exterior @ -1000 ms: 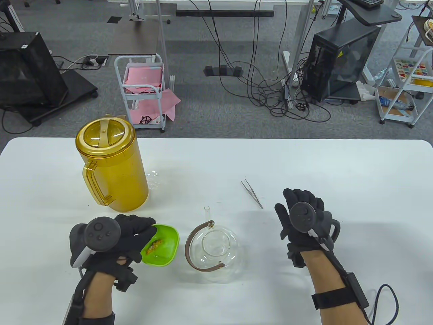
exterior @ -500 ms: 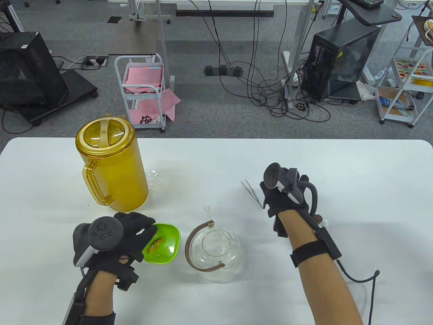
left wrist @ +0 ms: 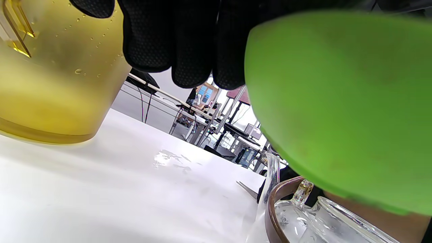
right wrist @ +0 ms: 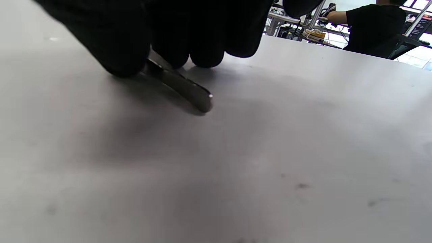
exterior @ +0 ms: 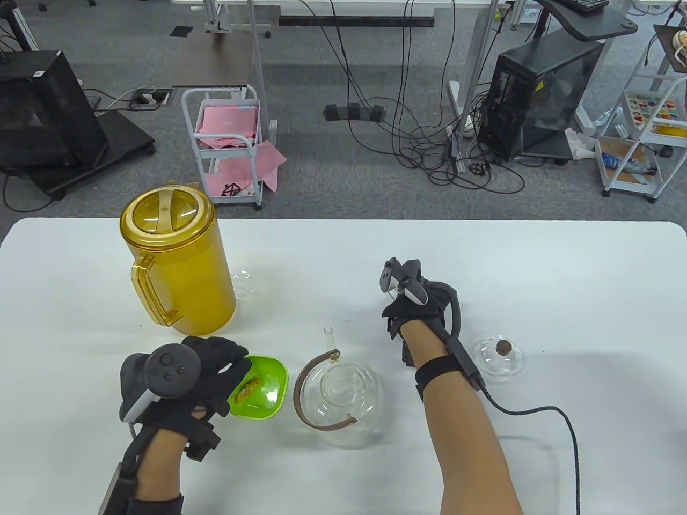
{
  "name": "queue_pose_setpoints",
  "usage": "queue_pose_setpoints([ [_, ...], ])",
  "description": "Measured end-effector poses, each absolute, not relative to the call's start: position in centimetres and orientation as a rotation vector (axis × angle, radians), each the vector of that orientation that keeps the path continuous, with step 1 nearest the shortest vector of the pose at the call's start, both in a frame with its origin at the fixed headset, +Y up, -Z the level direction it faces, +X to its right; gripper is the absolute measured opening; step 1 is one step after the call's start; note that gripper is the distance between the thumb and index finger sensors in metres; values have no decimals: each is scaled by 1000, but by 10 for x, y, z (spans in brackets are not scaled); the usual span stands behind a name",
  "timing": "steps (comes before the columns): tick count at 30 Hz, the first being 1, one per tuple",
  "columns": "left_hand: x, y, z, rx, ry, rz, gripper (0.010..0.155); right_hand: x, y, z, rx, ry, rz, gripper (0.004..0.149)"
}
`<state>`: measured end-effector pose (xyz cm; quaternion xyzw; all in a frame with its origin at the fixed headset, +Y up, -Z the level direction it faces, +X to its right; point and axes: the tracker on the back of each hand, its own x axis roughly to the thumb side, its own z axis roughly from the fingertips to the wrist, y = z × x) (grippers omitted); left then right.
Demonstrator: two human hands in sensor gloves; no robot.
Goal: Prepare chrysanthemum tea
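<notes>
My left hand (exterior: pixel 233 370) grips the rim of a green bowl (exterior: pixel 265 391) holding dried chrysanthemum (exterior: pixel 248 387), lifted just left of the glass teapot (exterior: pixel 343 397). The teapot stands open, its brown handle tipped to the left. In the left wrist view the bowl (left wrist: pixel 337 101) hangs above the teapot's rim (left wrist: pixel 303 216). My right hand (exterior: pixel 400 316) is down on the table over the tweezers. The right wrist view shows its fingertips (right wrist: pixel 128 50) pinching the metal tweezers (right wrist: pixel 184 88) against the tabletop. The glass lid (exterior: pixel 499 357) lies to the right of that forearm.
A tall yellow lidded pitcher (exterior: pixel 177 263) stands at the back left, with clear crumpled plastic (exterior: pixel 241 284) beside it. A black cable (exterior: pixel 536 413) trails from my right wrist across the white table (exterior: pixel 590 279). A person in black (right wrist: pixel 371 23) sits beyond the table.
My right hand left the spot by the lid, moved forward and left, and came down on the tweezers, uncovering the lid. My left hand edged the bowl slightly toward the teapot.
</notes>
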<state>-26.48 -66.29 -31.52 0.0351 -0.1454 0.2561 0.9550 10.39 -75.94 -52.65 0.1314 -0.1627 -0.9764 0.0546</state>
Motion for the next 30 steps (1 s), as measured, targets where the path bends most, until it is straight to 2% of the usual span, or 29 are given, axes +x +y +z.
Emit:
queue_pose_setpoints([
  [5, -265, -664, -315, 75, -300, 519, 39, 107, -757, -522, 355, -460, -2985, 49],
  [7, -264, -664, -315, 71, -303, 515, 39, 110, -748, -516, 368, -354, -3073, 49],
  [8, -264, -664, -315, 70, -303, 513, 39, 111, -741, -513, 328, -230, -3074, 48],
  [11, -264, -666, -316, 65, -300, 513, 39, 106, -713, -500, 209, -40, -3155, 48],
  [12, -265, -667, -317, 60, -297, 513, 39, 102, -695, -492, 157, 38, -3222, 48],
  [15, -264, -670, -319, 47, -294, 510, 39, 92, -658, -477, 62, 200, -3339, 47],
  [19, -263, -674, -320, 39, -288, 507, 40, 71, -615, -453, -151, 314, -3485, 48],
  [25, -266, -675, -321, 34, -273, 505, 40, 26, -580, -402, -747, 292, -3544, 47],
  [27, -267, -676, -321, 32, -266, 508, 40, 12, -575, -383, -926, 168, -3446, 47],
  [30, -269, -677, -322, 28, -256, 506, 40, -1, -574, -360, -1076, 16, -3372, 47],
])
